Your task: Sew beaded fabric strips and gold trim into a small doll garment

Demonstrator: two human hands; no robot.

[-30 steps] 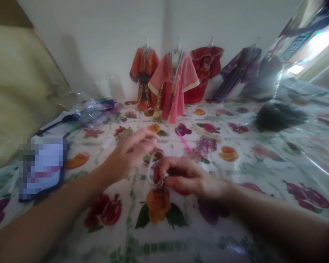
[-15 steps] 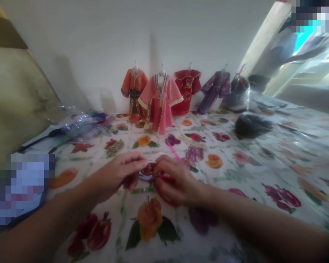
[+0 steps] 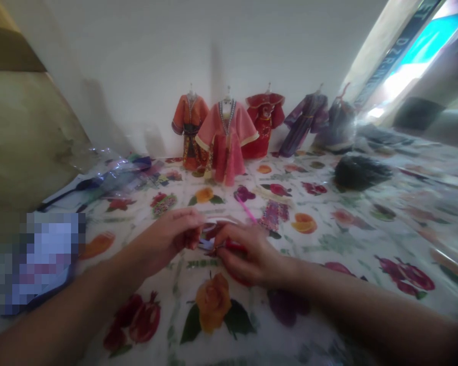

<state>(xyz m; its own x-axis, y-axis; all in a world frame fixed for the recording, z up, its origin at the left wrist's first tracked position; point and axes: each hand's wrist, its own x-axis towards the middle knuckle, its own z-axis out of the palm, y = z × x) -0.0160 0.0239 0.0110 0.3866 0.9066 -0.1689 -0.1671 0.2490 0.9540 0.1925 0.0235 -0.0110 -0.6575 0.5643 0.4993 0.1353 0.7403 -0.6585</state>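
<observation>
Both my hands meet over the middle of the flowered tablecloth [image 3: 158, 277]. My right hand [image 3: 254, 254] is closed around red-handled scissors [image 3: 236, 246], whose short blades point left toward the other hand. A thin white strip [image 3: 223, 220] arcs behind the fingers. One end of it is pinched between the thumb and fingers of my left hand [image 3: 177, 229]. The scissor blades lie just below the strip; whether they touch it I cannot tell. Just beyond my right hand lie a pink stick [image 3: 247, 209] and a patterned scrap of fabric [image 3: 274, 214].
Several miniature robes on stands, including a pink robe [image 3: 227, 142], line the wall. A dark bundle in plastic [image 3: 361, 172] lies to the right. Clear plastic packaging [image 3: 118, 170] is at the left, with a pixelated object [image 3: 48, 259] nearer me. A small patterned piece [image 3: 164, 205] lies behind my left hand.
The view has shifted slightly, so things sit a little further right. The scissor blades and white strip show more between my hands. The person at the upper right has moved.
</observation>
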